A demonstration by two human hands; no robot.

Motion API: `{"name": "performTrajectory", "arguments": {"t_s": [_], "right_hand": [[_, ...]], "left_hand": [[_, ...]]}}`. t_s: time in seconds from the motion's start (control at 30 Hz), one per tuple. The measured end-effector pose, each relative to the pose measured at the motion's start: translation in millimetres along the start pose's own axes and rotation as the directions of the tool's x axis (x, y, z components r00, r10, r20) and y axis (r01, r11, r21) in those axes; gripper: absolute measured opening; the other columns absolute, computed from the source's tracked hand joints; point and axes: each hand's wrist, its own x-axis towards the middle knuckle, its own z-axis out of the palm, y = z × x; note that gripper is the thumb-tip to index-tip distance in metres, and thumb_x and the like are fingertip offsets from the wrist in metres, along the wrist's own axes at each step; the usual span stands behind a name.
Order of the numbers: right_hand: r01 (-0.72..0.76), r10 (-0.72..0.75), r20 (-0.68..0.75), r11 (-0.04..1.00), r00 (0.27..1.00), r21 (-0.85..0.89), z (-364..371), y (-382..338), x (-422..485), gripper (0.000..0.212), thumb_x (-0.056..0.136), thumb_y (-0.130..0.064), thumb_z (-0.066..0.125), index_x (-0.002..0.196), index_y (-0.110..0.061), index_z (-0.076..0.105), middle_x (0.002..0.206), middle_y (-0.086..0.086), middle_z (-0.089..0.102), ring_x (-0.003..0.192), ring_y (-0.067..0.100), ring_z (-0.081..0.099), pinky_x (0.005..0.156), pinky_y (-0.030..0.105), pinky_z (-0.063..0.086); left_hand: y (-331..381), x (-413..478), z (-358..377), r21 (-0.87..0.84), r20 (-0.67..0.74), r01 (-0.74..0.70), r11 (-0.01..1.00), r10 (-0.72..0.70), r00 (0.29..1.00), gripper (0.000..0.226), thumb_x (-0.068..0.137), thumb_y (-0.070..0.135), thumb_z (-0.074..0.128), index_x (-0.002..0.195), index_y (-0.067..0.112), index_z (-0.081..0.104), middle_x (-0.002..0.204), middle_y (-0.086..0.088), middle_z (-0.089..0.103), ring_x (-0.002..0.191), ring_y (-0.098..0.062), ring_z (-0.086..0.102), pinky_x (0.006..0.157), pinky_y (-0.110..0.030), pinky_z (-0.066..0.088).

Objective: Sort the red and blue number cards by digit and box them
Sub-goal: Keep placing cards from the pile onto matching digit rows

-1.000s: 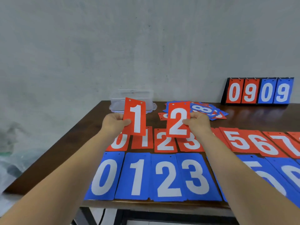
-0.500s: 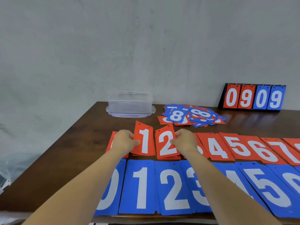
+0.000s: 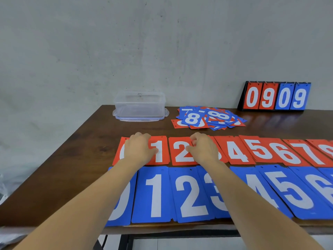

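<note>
**Card sort: both hands down on the red row**

Backdrop: grey, mottled plaster wall. In front of it is a dark brown wooden table with a smooth top and visible grain.

Near edge: a row of blue rectangular number cards, flat and thin, with white digits 0 to 6 reading left to right. Their sides touch or overlap.

Just beyond, edge to edge with it, is a row of red rectangular number cards running from 0 past 7. In both rows the long axis runs away from the person, digit tops lie at the far end, and punched holes sit at the far edge.

Far right: a black flip-scoreboard stand, tilted back. It holds red 0, red 9, blue 0 and blue 9 on rings.

Far centre: a clear plastic lidded box with rounded corners. The wall shows through its sides.

Beside the box is a loose mixed pile of red and blue cards, with blue 8s on top.

Left hand: fingers bent, lying over the red 0 and the red 1 card, thumb tip on the 1.

Right hand: fingers curled, thumb on the red 2 card, covering the 3.

Both cards lie flat in the row. I cannot tell whether either hand pinches or only presses.
</note>
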Motion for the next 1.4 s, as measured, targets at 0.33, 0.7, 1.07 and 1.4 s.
{"name": "performTrajectory", "arguments": {"t_s": [0.33, 0.7, 1.07, 1.4], "right_hand": [[-0.067, 0.067, -0.004, 0.997, 0.998, 0.027, -36.1, 45.3, 9.8, 0.064, 0.09, -0.034, 0.064, 0.146, -0.02, 0.037, 0.149, 0.004, 0.041, 0.135, 0.023, 0.04, 0.104, 0.037, 0.041], [-0.041, 0.041, 0.023, 0.998, 0.999, -0.04, -59.9, 119.5, 94.3, 0.056, 0.095, -0.034, 0.055, 0.145, -0.014, 0.039, 0.146, 0.006, 0.044, 0.132, 0.024, 0.042, 0.102, 0.036, 0.039], [0.207, -0.15, 0.243, 0.951, 0.958, -0.23, -47.5, 163.6, 199.4, 0.054, 0.101, -0.04, 0.038, 0.144, -0.009, 0.034, 0.151, 0.011, 0.033, 0.139, 0.027, 0.031, 0.114, 0.04, 0.024], [0.168, -0.102, 0.181, 0.901, 0.978, -0.401, -57.1, 201.3, 193.3, 0.044, 0.1, -0.047, 0.033, 0.112, -0.013, 0.058, 0.115, 0.008, 0.06, 0.107, 0.025, 0.054, 0.089, 0.035, 0.042]], "left_hand": [[53.6, 13.0, -0.4, -0.114, 0.055, -0.133, 0.985, 0.14, 0.989, 0.061, 0.09, 0.045, 0.06, 0.143, 0.018, 0.043, 0.147, -0.003, 0.043, 0.133, -0.022, 0.043, 0.107, -0.039, 0.036], [125.7, 82.7, 39.7, -0.129, 0.105, -0.138, 0.982, 0.152, 0.983, 0.061, 0.093, 0.042, 0.058, 0.144, 0.016, 0.039, 0.149, -0.004, 0.041, 0.137, -0.022, 0.036, 0.111, -0.04, 0.033], [165.7, 140.4, 93.8, 0.0, 0.232, -0.107, 0.994, 0.104, 0.967, 0.063, 0.099, 0.044, 0.042, 0.152, 0.017, 0.021, 0.16, -0.002, 0.017, 0.147, -0.018, 0.015, 0.119, -0.038, 0.015], [181.2, 129.3, 96.1, 0.136, 0.194, -0.115, 0.984, 0.088, 0.977, 0.042, 0.104, 0.036, 0.03, 0.14, 0.022, 0.046, 0.148, 0.0, 0.044, 0.132, -0.018, 0.042, 0.106, -0.036, 0.022]]}}
